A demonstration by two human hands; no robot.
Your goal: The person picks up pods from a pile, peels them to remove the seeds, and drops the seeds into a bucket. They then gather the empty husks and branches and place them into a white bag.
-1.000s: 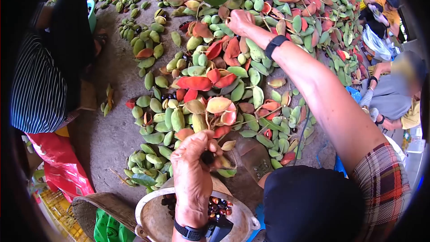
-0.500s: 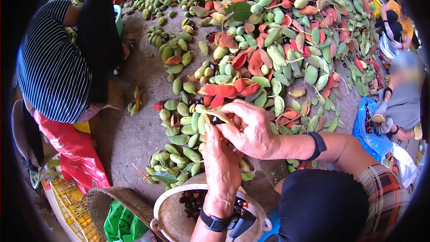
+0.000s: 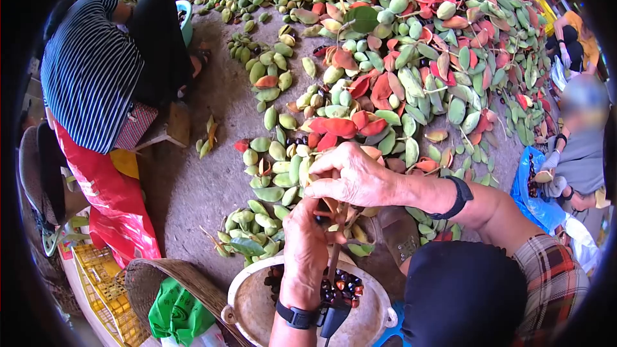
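Observation:
My left hand (image 3: 305, 244) is closed around a split seed pod (image 3: 331, 207), over a white basin (image 3: 247, 292). A thin brown stem (image 3: 334, 254) hangs below the fingers. From above, my right hand (image 3: 360, 177) pinches the upper part of this pod, its fingertips meeting my left fingertips; the palm hides much of the pod. Glossy dark seeds (image 3: 344, 288), some reddish-brown, lie in the basin. Green pods (image 3: 268, 194) and opened red pods (image 3: 334, 127) cover the ground just beyond my hands.
A large pod heap (image 3: 411, 58) spreads ahead. One person in a striped shirt (image 3: 90, 71) sits at left; another (image 3: 581, 148) sits at right beside a blue bag (image 3: 530, 202). A woven basket (image 3: 144, 289) with a green bag (image 3: 180, 311) and a yellow crate (image 3: 103, 283) stand lower left.
Both hands have come slightly down and nearer the basin. The pod's opened side with a dark seed, seen earlier, is now mostly covered by my fingers. The view has shifted slightly.

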